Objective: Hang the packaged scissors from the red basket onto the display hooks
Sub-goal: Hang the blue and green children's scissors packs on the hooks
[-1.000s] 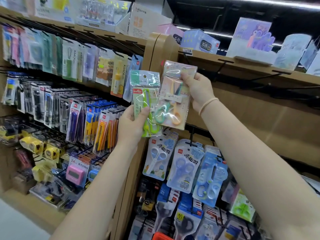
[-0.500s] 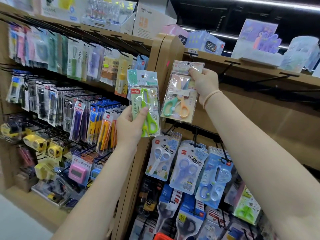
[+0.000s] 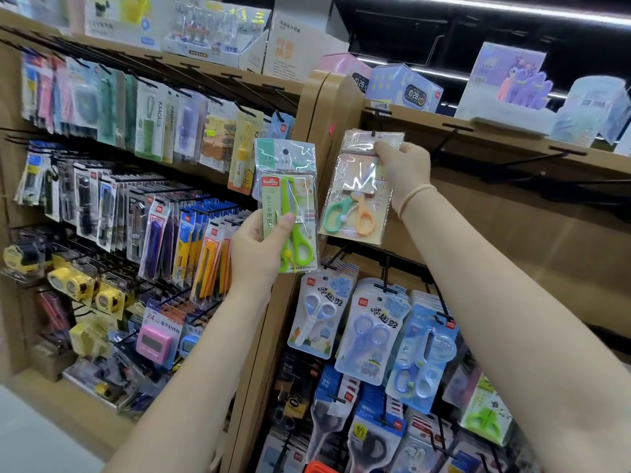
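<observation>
Now the right hand [image 3: 404, 172] has lifted its orange-green scissors pack [image 3: 358, 189] to the top hook [image 3: 377, 122], seemingly threading it; the left hand [image 3: 259, 247] grips the green pack [image 3: 288, 203], waiting.

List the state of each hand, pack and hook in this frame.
Left hand: grips the green scissors pack, held upright, off any hook.
Right hand: pinches the top of the orange-green scissors pack, raised to the top-left hook; whether it is threaded is unclear.
Other top hooks: bare.
Lower hooks: loaded with blue scissors packs.
</observation>
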### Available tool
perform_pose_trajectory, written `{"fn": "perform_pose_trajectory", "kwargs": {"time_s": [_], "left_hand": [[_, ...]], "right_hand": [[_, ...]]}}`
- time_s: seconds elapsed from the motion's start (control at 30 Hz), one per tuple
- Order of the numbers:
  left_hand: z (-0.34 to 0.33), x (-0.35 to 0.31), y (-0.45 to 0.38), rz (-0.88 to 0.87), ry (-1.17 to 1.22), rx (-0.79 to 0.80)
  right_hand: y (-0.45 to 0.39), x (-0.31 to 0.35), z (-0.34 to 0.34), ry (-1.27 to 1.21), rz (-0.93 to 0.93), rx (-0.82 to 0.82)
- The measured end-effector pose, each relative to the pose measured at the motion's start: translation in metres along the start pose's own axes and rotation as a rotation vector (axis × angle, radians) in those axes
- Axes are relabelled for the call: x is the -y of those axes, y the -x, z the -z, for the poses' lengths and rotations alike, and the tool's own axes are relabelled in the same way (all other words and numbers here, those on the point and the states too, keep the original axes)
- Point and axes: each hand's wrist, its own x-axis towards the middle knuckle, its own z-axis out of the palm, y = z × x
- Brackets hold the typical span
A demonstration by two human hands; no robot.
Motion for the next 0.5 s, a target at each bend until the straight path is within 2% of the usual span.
{"fn": "perform_pose_trajectory", "kwargs": {"time_s": [0.2, 0.3, 0.4, 0.5], "left_hand": [[-0.003, -0.003, 0.000, 0.012, 0.018, 0.022], [-0.005, -0.004, 0.000, 0.017, 0.032, 0.025], [-0.010, -0.004, -0.001, 0.021, 0.020, 0.052], [-0.020, -0.005, -0.003, 0.052, 0.000, 0.115]], "right_hand": [[-0.007, -0.005, 0.006, 0.127, -0.030, 0.013], [-0.004, -0.010, 0.011, 0.290, 0.021, -0.081], [0.007, -0.014, 0.017, 0.283, 0.085, -0.156], [0.017, -0.009, 0.016, 0.184, 0.075, -0.009]]}}
